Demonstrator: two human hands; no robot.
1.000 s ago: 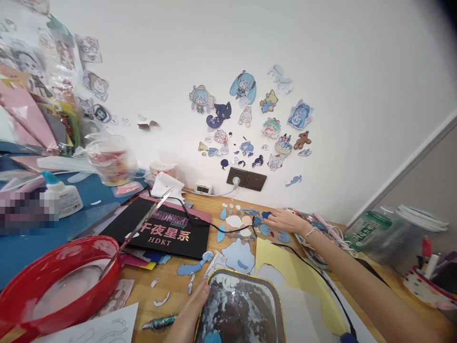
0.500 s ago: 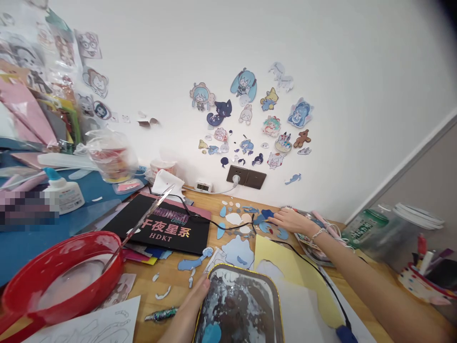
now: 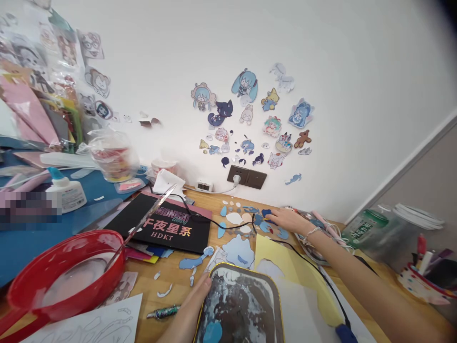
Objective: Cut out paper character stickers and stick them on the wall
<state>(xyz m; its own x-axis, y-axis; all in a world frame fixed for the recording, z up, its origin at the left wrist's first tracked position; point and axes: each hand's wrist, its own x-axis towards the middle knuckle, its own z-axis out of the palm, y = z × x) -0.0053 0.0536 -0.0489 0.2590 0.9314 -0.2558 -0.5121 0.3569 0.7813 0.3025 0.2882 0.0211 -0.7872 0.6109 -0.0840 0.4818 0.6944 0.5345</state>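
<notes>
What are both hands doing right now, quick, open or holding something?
Left hand: against the gold-edged tray; grip can't be told.
Right hand: fingertips at the dark blue cutout; hold can't be told.

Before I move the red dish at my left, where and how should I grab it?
I'd probably take the red dish by its handle at the near left, with the left hand coming from the near side. The two handle bars jut out from the rim there, though their end runs out of view, while the shiny stick slants out over the right rim.
</notes>
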